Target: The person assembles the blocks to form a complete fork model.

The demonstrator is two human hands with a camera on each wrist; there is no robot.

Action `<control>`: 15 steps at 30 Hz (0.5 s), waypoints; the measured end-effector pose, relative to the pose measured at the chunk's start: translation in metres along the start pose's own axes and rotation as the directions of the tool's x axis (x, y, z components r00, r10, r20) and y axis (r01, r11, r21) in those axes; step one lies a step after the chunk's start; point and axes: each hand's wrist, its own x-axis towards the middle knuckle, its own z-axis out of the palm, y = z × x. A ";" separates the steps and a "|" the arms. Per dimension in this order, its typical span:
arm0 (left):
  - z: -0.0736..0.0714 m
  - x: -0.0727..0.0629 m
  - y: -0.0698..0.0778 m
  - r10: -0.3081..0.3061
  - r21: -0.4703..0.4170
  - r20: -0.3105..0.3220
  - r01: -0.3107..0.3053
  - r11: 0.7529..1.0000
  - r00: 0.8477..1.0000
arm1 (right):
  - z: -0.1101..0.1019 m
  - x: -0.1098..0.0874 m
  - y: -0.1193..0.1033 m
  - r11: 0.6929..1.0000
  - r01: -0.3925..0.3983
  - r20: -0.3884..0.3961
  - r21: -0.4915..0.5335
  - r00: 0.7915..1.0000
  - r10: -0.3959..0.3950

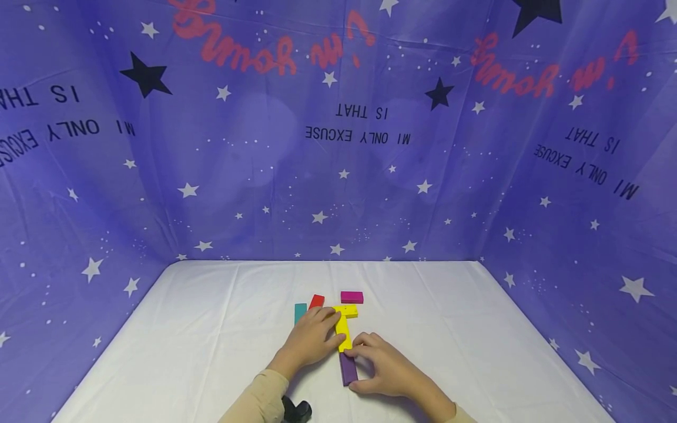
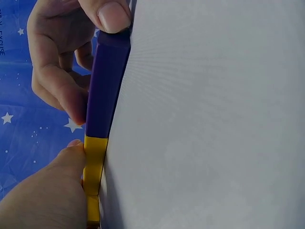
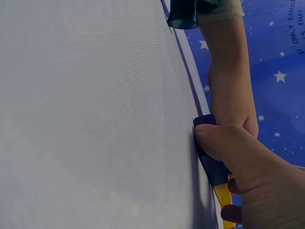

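Dark purple block (image 1: 348, 369): one, long and flat-faced, edges slightly rounded. It is lying just left of your right palm, its long axis running away from you, the far end leaning a little left. Your right hand (image 1: 388, 365) is the nearer one and is gripping it: the thumb is pressing the near end, the index finger is reaching the far end.

Lengthwise yellow block (image 1: 344, 335): one, same bar shape. It is continuing the purple block's line, near end meeting the purple far end. Your left hand (image 1: 312, 336) is resting against its left side, fingers loosely extended, thumb touching it; you are not visibly clenching there.

Crosswise yellow block (image 1: 349, 310): one, showing small dark specks. It is sitting across the far end of the other yellow, making a T with it; your left fingertips are touching its left end.

Teal block (image 1: 300, 312) and red block (image 1: 317, 301): one each, both standing out from behind your left hand, near ends hidden. Whether they are touching your fingers you cannot tell.

Magenta block (image 1: 351, 297): one, lying sideways, apart, beyond the T.

White tablecloth (image 1: 449, 335): woven-looking, softly creased, spreading beneath everything.

Violet-blue drape (image 1: 317, 188): thin, rippled, hanging behind, carrying stars and inverted lettering.
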 end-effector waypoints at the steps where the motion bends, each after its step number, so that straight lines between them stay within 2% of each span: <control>1: 0.000 0.000 0.000 -0.001 -0.001 0.003 0.001 1.000 1.000 | 0.000 0.000 0.000 1.000 0.003 -0.002 -0.003 1.000 -0.003; 15: 0.001 0.000 0.000 -0.014 -0.003 0.019 0.014 1.000 1.000 | 0.000 -0.001 0.002 1.000 -0.010 -0.003 -0.011 1.000 0.010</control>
